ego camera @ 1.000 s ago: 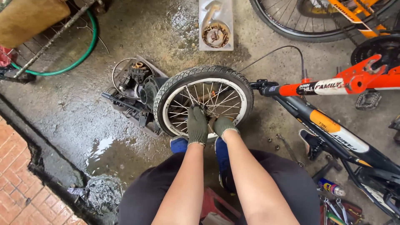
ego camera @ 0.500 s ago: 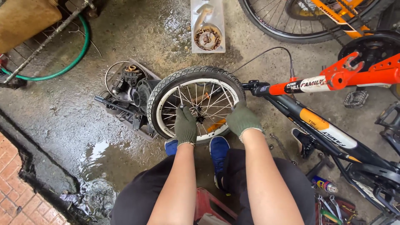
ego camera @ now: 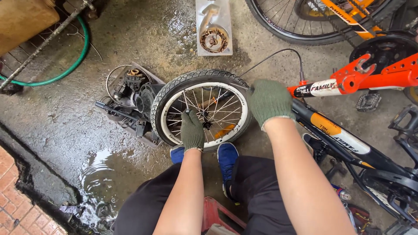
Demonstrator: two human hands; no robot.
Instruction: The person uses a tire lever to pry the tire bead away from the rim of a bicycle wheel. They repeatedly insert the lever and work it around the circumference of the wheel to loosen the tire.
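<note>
A small bicycle wheel (ego camera: 174, 98) with a black tyre, white rim and thin spokes stands upright on the wet concrete in front of my blue shoes. My left hand (ego camera: 192, 130), in a dark green glove, is closed on a thin tool or spoke end among the spokes near the hub. My right hand (ego camera: 269, 102), gloved the same, rests on the right side of the tyre, next to the black and orange bicycle frame (ego camera: 344, 139).
A tray of dark bicycle parts (ego camera: 130, 100) lies left of the wheel. A brake part on a clear sheet (ego camera: 213, 37) lies beyond it. Other things here: green hose (ego camera: 74, 65), large wheel (ego camera: 287, 26), orange fork (ego camera: 374, 76), pedal (ego camera: 369, 102), puddle (ego camera: 100, 174), brick edge at left.
The view has shifted closer to the wheel. My right hand moved from the wheel's lower rim up to its right side by the frame. My left hand stayed in the spokes.
</note>
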